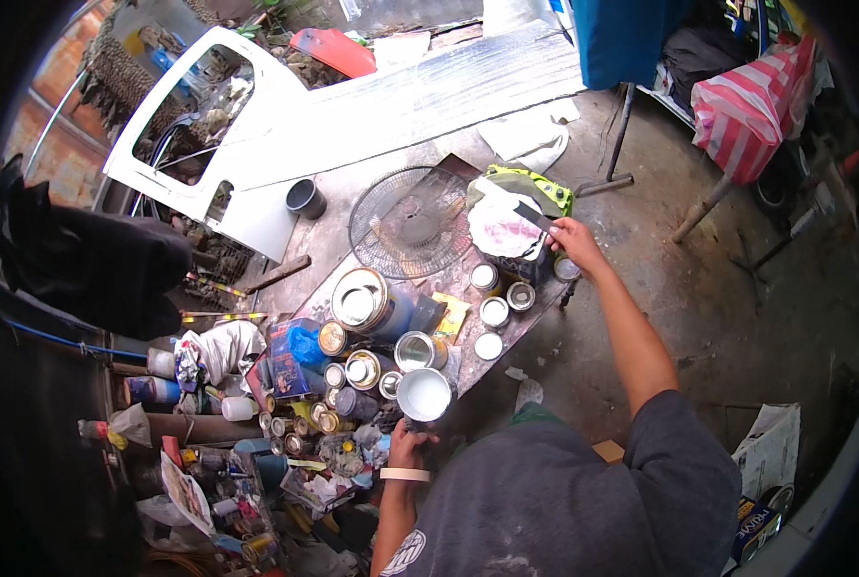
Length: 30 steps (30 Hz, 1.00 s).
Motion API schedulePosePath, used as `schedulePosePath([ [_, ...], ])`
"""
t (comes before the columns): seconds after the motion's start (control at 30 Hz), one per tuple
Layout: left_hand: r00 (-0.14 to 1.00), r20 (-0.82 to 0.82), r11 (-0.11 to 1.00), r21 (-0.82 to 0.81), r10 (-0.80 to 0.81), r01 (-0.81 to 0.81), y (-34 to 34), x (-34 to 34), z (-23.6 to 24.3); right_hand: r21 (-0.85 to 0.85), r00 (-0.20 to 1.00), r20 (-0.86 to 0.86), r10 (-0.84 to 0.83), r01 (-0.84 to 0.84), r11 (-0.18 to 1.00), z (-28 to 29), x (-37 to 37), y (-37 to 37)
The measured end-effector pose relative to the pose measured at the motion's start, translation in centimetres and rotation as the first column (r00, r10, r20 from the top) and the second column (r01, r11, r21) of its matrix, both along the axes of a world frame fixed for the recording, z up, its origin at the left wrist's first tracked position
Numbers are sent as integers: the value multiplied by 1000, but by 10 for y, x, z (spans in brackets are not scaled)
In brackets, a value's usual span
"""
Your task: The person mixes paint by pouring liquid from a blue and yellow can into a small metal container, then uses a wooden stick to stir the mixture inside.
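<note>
My right hand (572,238) reaches far out and pinches a dark flat scraper (533,215). The scraper's blade lies over a white lump smeared with pink (503,231) at the table's right edge; whether it touches is hard to tell. Closer to me, my left hand (410,446) is closed at the near side of a round cup of white paint (424,395). A dark part shows between fingers and cup, its shape mostly hidden. Around my left wrist sits a pale band (405,474).
Several paint cans (362,301) crowd the table beside the cup. Beyond them lie a round wire fan guard (412,223) and a black cup (305,199). A white car door (189,125) leans at the back left. A striped bag (752,111) hangs at the right.
</note>
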<state>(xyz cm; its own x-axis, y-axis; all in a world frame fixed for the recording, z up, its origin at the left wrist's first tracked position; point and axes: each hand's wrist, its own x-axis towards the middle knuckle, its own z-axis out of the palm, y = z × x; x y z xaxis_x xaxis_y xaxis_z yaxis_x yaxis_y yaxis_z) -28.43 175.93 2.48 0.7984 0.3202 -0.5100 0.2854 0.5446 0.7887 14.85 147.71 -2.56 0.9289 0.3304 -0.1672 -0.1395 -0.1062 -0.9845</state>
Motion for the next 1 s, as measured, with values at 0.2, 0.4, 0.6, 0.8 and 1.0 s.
schedulePosePath([
  [0.2,998,-33,999,-2,-46,46,-20,32,0,250,988,-125,-94,123,960,60,-50,-37],
  [0.4,981,-35,982,-22,-191,190,-18,32,-44,412,955,-61,-291,290,864,106,-127,-86],
  [0.6,934,-79,937,-12,-349,349,-24,34,-46,213,963,141,-232,199,957,194,-231,-65],
  [0.8,911,-33,912,-45,-410,409,-14,3,-59,-336,855,444,269,-119,934,213,-319,20],
  [1.0,875,-27,874,-70,-483,481,0,-32,-71,-537,709,568,418,-66,841,157,-381,61],
])
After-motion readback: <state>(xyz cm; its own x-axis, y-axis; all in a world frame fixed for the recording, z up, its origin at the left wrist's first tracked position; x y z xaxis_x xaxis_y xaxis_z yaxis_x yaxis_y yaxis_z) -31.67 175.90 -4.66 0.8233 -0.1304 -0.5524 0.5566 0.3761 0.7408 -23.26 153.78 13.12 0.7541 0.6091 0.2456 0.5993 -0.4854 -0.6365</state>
